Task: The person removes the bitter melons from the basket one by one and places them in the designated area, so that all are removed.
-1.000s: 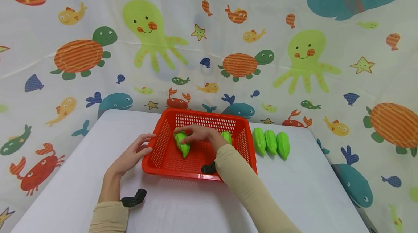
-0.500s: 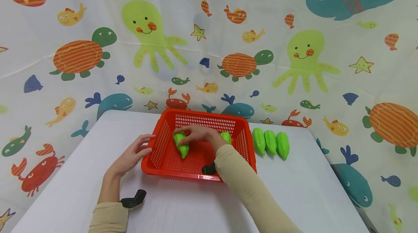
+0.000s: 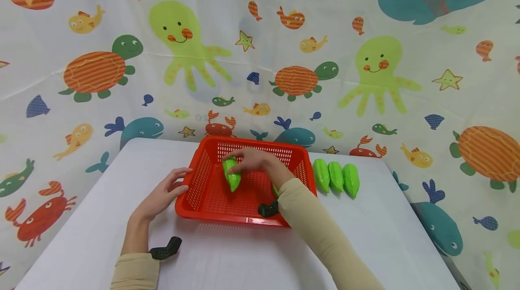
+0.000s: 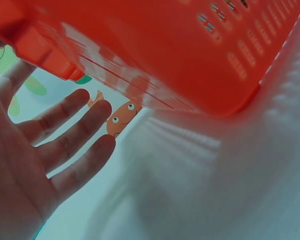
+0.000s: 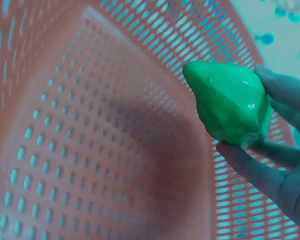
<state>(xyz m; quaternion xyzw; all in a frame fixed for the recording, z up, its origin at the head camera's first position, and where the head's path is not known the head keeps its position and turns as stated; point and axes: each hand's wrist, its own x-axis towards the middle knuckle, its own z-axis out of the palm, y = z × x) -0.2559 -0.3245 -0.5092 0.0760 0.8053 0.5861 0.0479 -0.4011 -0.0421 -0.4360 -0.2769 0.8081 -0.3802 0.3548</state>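
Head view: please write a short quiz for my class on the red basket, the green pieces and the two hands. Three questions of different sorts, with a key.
1. How many green pieces lie on the white table to the right of the red basket?
2. What does the right hand hold? A) the basket's rim B) one green piece C) nothing
3. True or false: the left hand is outside the basket, at its left side.

Key: 1. Three, side by side. 2. B. 3. True.
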